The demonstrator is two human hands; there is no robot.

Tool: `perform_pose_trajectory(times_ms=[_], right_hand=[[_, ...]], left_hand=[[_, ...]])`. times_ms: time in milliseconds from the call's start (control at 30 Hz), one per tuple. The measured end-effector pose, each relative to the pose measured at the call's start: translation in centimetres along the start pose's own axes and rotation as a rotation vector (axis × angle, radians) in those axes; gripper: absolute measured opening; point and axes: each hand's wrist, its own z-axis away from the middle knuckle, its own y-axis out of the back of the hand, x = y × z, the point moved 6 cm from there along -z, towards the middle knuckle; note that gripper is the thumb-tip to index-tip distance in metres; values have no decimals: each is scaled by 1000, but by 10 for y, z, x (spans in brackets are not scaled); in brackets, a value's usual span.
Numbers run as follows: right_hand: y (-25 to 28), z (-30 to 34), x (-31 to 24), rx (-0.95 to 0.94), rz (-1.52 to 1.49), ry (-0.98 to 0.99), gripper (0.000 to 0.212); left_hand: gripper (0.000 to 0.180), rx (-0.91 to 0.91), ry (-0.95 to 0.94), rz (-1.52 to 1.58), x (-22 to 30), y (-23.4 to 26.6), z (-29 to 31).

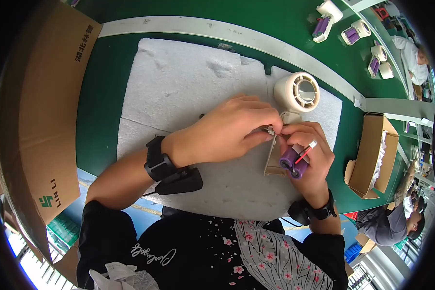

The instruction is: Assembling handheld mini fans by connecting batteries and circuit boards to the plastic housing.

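Observation:
A cream-coloured handheld fan [287, 92] lies on a white foam sheet [169, 79], its round slotted head pointing away from me. Its handle shell [271, 159] is open and extends towards me. My right hand [314, 150] is closed around the handle side, with a pair of purple battery cells [293, 163] held against it. From the cells come red and black wires ending in a white plug [312, 144]. My left hand [232, 126] pinches at a small part [270, 130] near the neck of the handle. Fingers mostly hide that part, and both hands' fingertips nearly meet there.
A tall cardboard box [38, 111] borders the left side. An open cardboard box [372, 159] with white contents stands at right. Beyond the pale rail [188, 26], several similar fans with purple cells [355, 33] lie on the green surface. Another person [389, 224] is at far right.

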Motion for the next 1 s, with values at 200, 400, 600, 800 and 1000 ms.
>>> perform_pose_trajectory(times_ms=[200,400,600,800,1000], right_hand=[[1,3,3,30,0,-51,28],[0,2,0,-9,39,-119,27],[0,2,3,-47,22,-193,21],[-1,3,1,-44,61,-69,22],[-1,4,4,-45,41,-102,24]], left_hand=[[26,11,-52,21,1,0,0],[31,88,35,145,-3,2,2],[36,-47,69,232,-2,0,2],[41,-40,-53,166,1,1,4],[39,15,-19,174,-3,0,3]])
